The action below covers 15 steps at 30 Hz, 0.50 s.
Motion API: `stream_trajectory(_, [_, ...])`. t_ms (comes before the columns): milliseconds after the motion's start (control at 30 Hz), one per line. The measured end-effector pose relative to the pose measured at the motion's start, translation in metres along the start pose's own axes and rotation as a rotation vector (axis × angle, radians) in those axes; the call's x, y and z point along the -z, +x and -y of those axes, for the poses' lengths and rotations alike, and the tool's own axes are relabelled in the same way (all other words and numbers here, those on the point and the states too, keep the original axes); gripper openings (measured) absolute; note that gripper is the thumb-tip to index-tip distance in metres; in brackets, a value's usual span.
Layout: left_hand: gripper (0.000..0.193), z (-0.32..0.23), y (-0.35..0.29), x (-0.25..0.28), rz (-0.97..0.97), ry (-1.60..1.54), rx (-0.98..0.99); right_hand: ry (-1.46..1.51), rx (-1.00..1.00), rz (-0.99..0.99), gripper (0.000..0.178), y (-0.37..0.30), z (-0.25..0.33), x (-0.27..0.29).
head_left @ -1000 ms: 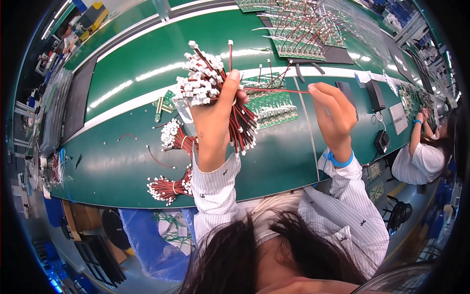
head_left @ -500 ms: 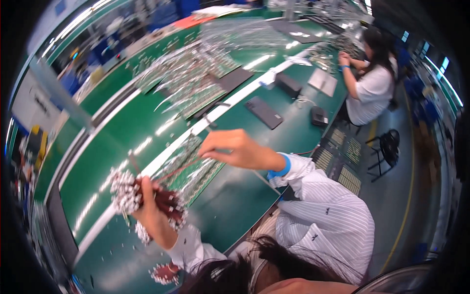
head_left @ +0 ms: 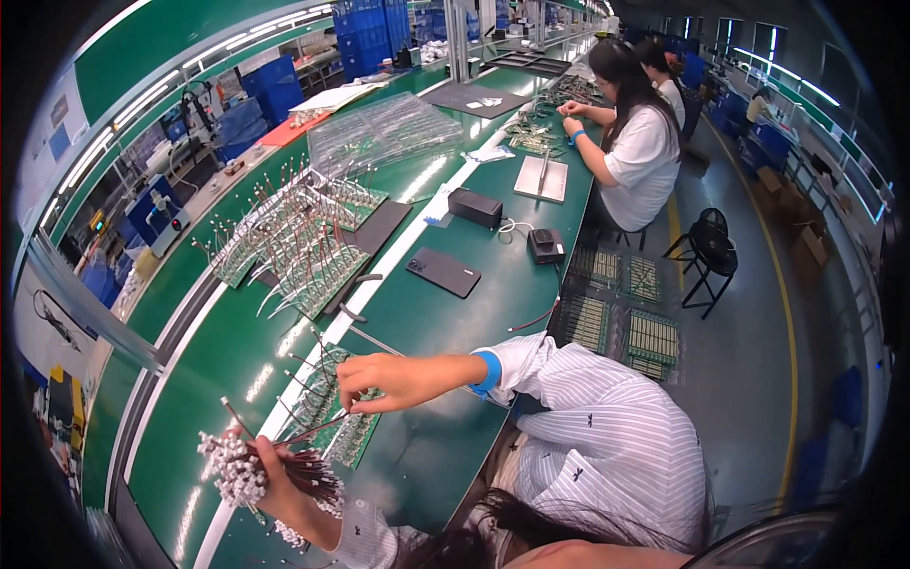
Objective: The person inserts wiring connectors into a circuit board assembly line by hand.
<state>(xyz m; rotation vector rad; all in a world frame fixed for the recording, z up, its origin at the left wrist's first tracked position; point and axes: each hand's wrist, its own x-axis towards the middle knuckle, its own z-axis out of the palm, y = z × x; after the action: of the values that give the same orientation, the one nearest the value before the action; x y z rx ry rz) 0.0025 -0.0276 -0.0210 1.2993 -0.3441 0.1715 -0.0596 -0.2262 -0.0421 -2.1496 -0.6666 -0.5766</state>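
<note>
Jutting toward nine o'clock from the left hand (head_left: 282, 488), white connectors (head_left: 230, 469) cap the wire bundle (head_left: 318, 477) it clasps; a single wire (head_left: 318, 429) runs toward two o'clock into the pinch of the right hand (head_left: 384, 381); a green circuit board (head_left: 353, 441) lies toward that hand's eight o'clock.

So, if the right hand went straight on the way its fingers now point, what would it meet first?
For the right hand, probably the thin wires on the green circuit board; depth is unclear, so it might pass above them.
</note>
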Motion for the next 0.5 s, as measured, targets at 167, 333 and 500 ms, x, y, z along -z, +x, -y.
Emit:
stream_trajectory(167, [0.034,-0.011,0.001,0.012,0.003,-0.012,-0.196,0.145,-0.038,-0.074,0.008,0.002,-0.001,-0.004])
stream_trajectory(333, [0.044,-0.021,0.000,0.009,-0.067,-0.164,-0.190,0.154,-0.172,-0.161,0.010,-0.003,-0.012,0.005])
stream_trajectory(500, [0.018,-0.031,-0.005,0.016,-0.173,-0.266,-0.198,0.146,-0.215,-0.257,0.010,-0.003,-0.031,0.003])
